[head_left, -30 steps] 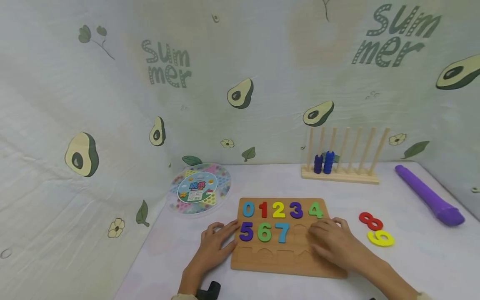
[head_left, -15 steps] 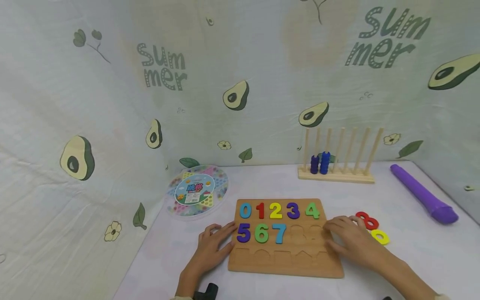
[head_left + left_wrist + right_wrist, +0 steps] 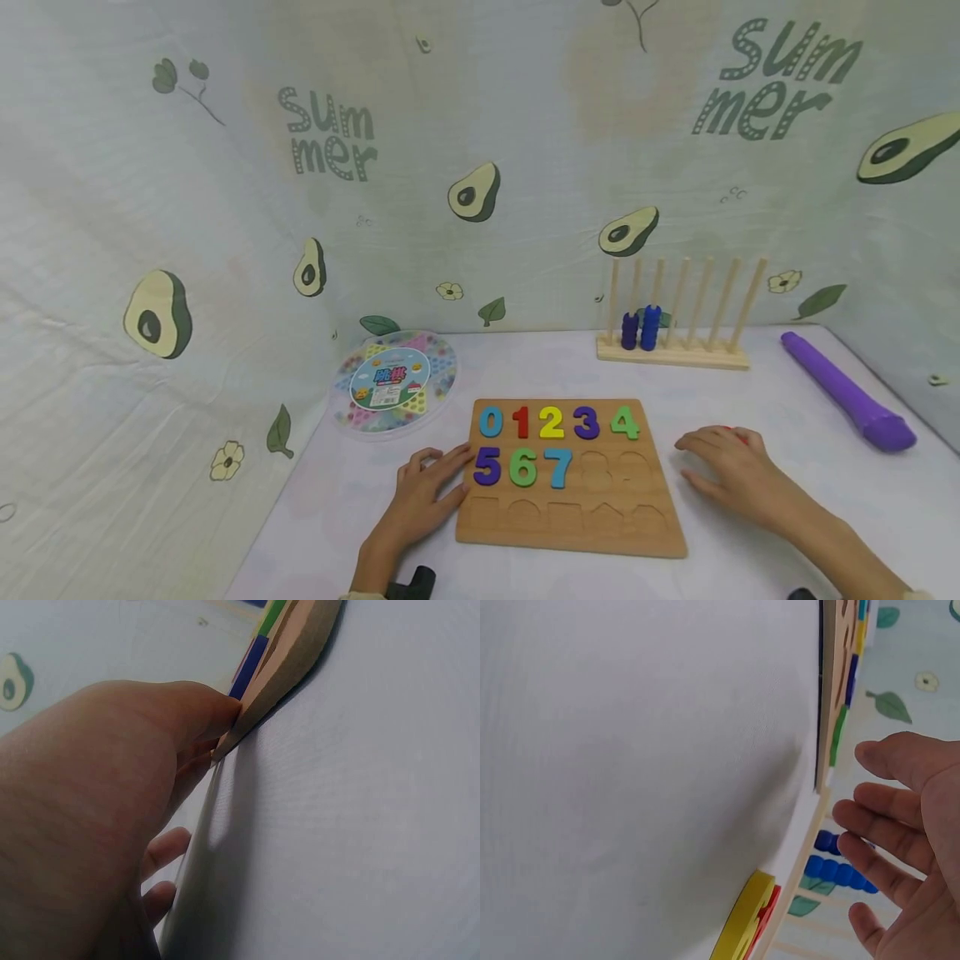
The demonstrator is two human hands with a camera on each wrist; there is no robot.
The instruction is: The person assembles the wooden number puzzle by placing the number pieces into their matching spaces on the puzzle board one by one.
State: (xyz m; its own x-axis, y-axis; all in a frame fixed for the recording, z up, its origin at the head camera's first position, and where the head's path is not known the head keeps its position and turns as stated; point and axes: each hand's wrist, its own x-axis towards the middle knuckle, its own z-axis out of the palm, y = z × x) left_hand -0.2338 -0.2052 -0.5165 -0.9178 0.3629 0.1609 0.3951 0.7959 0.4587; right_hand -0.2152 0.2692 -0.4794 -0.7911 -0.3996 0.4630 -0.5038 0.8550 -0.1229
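Note:
A wooden number board (image 3: 570, 529) lies on the table with digits 0 to 4 in its top row. Purple 5 (image 3: 487, 467), green 6 (image 3: 522, 467) and blue 7 (image 3: 558, 467) fill part of the second row; other recesses are bare. My left hand (image 3: 427, 492) touches the board's left edge, fingers extended. To the right of the board, my right hand (image 3: 738, 475) hovers above the table with its fingers spread, holding nothing. Beneath it lie the red 8 (image 3: 768, 911), mostly covered in the head view, and the yellow 9 (image 3: 742, 921), fully covered there.
Behind the board stands a wooden peg rack (image 3: 675, 357) with blue beads on two pegs. A purple microphone-shaped toy (image 3: 847, 392) lies at the right. At the back left is a round board-game box (image 3: 393, 379). A printed cloth (image 3: 540, 150) hangs behind the table.
My right hand has left the board's right side and moved right, over the red 8 and yellow 9. My left hand stays at the board's left edge.

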